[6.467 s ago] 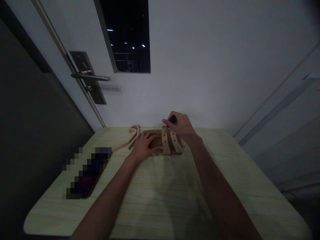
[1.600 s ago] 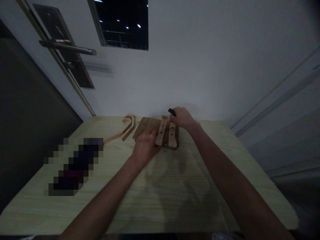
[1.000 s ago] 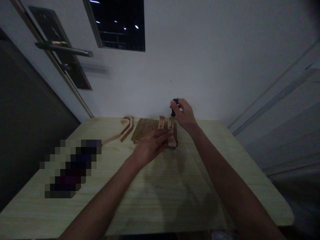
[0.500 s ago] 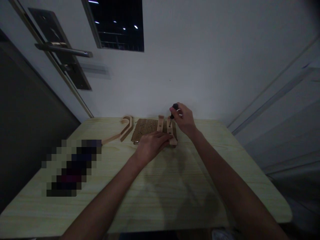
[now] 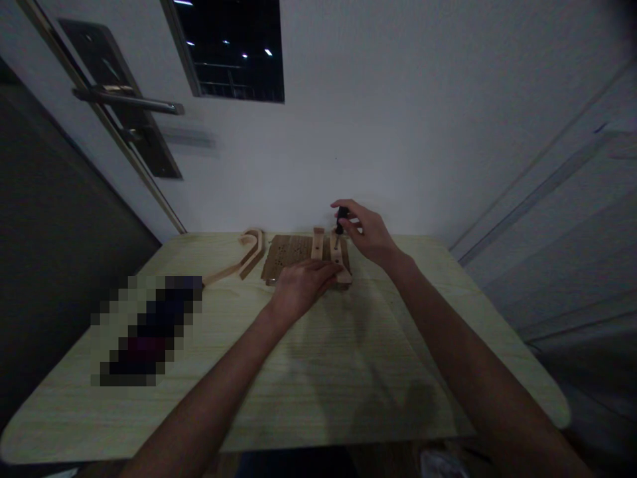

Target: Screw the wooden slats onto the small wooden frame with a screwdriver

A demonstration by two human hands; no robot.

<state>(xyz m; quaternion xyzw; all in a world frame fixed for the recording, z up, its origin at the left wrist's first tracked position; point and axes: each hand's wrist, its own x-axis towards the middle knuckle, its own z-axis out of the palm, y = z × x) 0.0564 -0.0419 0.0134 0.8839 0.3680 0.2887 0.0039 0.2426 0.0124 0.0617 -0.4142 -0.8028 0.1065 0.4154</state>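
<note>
On the near side of the board (image 5: 286, 251), the left hand (image 5: 296, 287) lies across the lower ends of the two strips. Its fingers are together; whether the thumb clamps the edge beneath cannot be told. Under two seconds ago it was at the side of the left strip (image 5: 317, 244); now it reaches over to the right strip (image 5: 333, 255), so both look better steadied.

The board lies near the far side of the tabletop (image 5: 279, 398), the strips side by side on its right part. The screwdriver (image 5: 342, 214), lately slanted sideways, now stands nearly upright, its tip at the right strip's upper hole. The right hand (image 5: 371, 232) has thumb and fingers on the handle. Half a second ago its fingers were curled more closely; now the forefinger is stretched out, which I judge a re-grip between turns. Left of the board lies a hook (image 5: 259, 244), apart and untouched. Beyond stands the door (image 5: 398, 133).
</note>
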